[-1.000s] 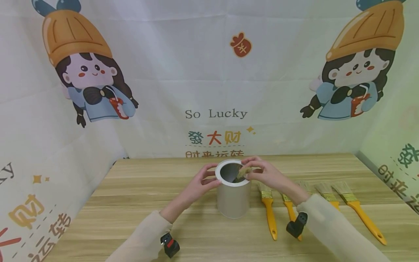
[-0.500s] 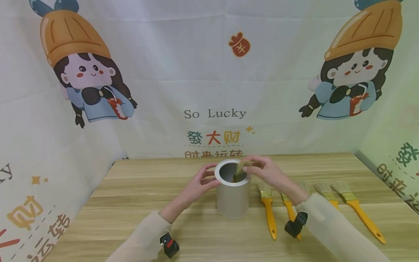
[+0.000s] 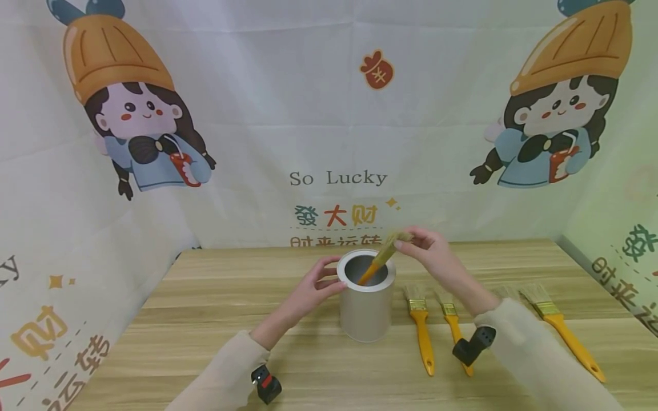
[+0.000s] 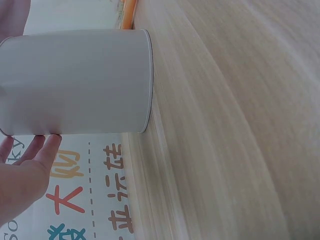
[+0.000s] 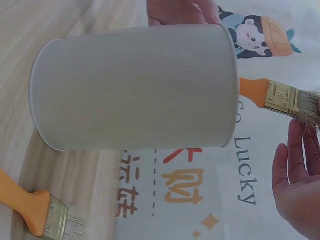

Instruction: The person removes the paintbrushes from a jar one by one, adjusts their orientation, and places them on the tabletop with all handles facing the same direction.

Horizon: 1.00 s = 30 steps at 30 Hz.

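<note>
A pale grey metal can (image 3: 366,317) with a white rim and open top stands upright on the wooden table. My left hand (image 3: 320,282) holds it at the upper left side, thumb in front and fingers behind; in the left wrist view, the fingertips touch the can's wall. Above the rim, my right hand (image 3: 424,251) pinches a paintbrush (image 3: 381,258) by its bristles. The brush slants bristles up, and the lower part of its orange handle is inside the can. From the right wrist view, the brush's metal ferrule (image 5: 281,97) is clear of the rim.
Several orange-handled paintbrushes lie to the can's right, among them one nearest the can (image 3: 422,337) and one far right (image 3: 570,339). My right forearm hides part of the row. A printed cloth backdrop (image 3: 247,142) hangs behind the table.
My right hand has moved up and to the right, drawing the paintbrush higher, so its ferrule and part of the orange handle now show. The left hand and can have stayed put.
</note>
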Available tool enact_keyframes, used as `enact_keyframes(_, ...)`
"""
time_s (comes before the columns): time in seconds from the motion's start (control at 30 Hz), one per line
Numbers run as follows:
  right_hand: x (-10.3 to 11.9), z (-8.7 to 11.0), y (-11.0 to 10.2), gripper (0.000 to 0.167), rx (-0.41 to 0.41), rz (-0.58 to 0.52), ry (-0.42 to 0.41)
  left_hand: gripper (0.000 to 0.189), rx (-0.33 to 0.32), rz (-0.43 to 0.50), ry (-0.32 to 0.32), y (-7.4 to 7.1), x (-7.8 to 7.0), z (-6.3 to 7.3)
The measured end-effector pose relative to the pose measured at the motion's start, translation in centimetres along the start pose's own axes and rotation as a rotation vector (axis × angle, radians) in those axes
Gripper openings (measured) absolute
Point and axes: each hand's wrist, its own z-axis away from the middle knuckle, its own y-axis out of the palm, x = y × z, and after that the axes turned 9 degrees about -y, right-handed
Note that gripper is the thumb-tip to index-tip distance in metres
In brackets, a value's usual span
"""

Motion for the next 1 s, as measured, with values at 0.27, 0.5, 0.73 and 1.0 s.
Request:
enact_keyframes(0.27,0.9,-0.4,-0.8,0.007,-0.072,-0.04,-0.034,0.051,0.005,-0.029,-0.025,0.3,-1.4,0.9)
enact_keyframes(0.5,1.8,-0.6,-1.5,0.014,-0.118,-0.111,-0.113,0.051,0.005,-0.015,-0.018,0.1,-0.6,0.3)
enact_keyframes(0.73,2.8,-0.8,-2.5,0.018,-0.177,-0.183,-0.245,0.052,-0.001,-0.012,0.006,0.0,-0.1,0.1)
enact_keyframes(1.0,4.2,-0.8,-4.1,0.019,-0.254,-0.243,-0.323,0.054,0.005,0.015,0.018,0.1,-0.1,0.1)
